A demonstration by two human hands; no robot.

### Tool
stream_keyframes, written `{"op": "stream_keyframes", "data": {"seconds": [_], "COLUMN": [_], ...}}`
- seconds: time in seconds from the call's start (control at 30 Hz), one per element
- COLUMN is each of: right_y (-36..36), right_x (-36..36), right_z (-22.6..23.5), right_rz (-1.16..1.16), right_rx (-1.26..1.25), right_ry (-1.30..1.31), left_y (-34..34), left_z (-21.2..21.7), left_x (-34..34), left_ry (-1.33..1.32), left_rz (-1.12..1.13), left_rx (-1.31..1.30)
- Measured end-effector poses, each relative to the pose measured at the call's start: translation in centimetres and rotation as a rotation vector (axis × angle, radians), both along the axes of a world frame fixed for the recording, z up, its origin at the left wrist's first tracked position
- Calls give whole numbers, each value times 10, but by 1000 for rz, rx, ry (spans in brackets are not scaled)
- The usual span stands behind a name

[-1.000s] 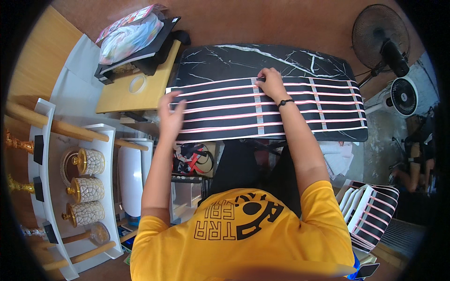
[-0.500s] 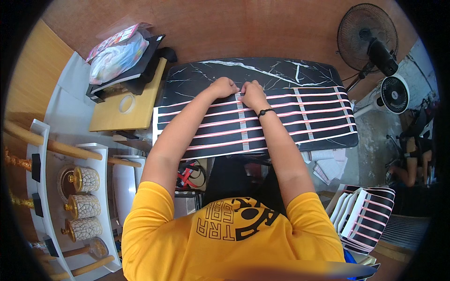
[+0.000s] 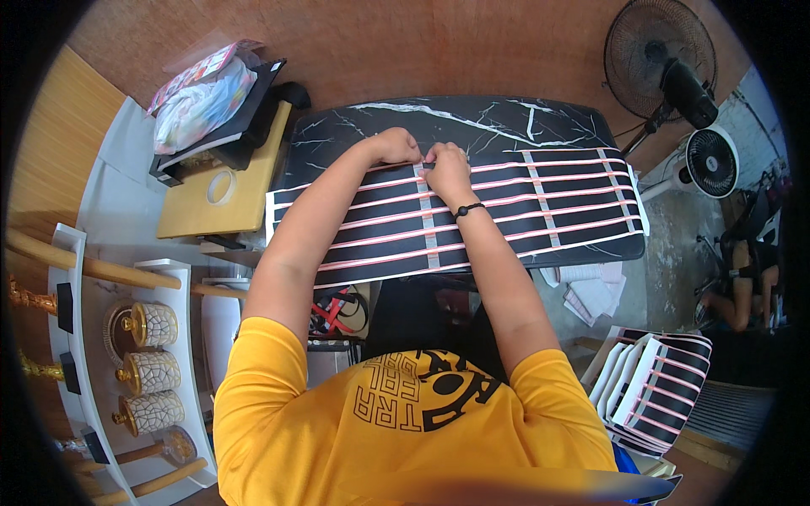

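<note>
A long black sheet with pink stripes (image 3: pixel 540 202) lies across a black marble-patterned table (image 3: pixel 472 122). Grey tape strips cross it; one strip (image 3: pixel 428 228) runs down its middle. My left hand (image 3: pixel 395 147) and my right hand (image 3: pixel 447 164) meet at the far end of that middle strip, at the sheet's top edge. Both hands have fingers curled and pinch something small there; I cannot tell exactly what. A black band circles my right wrist.
A roll of tape (image 3: pixel 221 187) lies on a wooden side table (image 3: pixel 211 211) at the left, beside a black tray with bags (image 3: pixel 211 105). Two fans (image 3: pixel 666 59) stand at the right. A stack of striped sheets (image 3: pixel 658 388) sits lower right. Gold-white jars (image 3: pixel 152 367) fill a shelf.
My left hand moved right from the sheet's left part to join my right hand at the middle tape strip's top end. The view shifted slightly.
</note>
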State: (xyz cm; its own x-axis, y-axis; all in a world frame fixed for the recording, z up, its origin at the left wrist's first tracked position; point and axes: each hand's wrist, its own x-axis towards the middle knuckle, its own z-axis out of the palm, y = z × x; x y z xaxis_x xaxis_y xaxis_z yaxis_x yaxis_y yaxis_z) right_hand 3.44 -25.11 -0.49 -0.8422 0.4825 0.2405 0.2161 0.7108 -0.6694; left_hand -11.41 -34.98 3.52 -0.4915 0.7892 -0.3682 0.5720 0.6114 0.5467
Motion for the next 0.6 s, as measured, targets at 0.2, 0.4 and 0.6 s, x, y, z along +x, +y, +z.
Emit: {"op": "stream_keyframes", "data": {"seconds": [0.2, 0.4, 0.6], "right_y": [-2, -11, 6], "right_x": [-1, 2, 12], "right_z": [0, -7, -7], "right_rz": [-36, -75, 134], "right_rx": [12, -30, -181], "right_ry": [-52, 47, 234], "left_y": [0, 2, 0], "left_z": [-2, 3, 3], "left_x": [0, 7, 12], "left_ry": [-36, 80, 115], "left_rz": [36, -27, -6], "left_rx": [21, -5, 2]}}
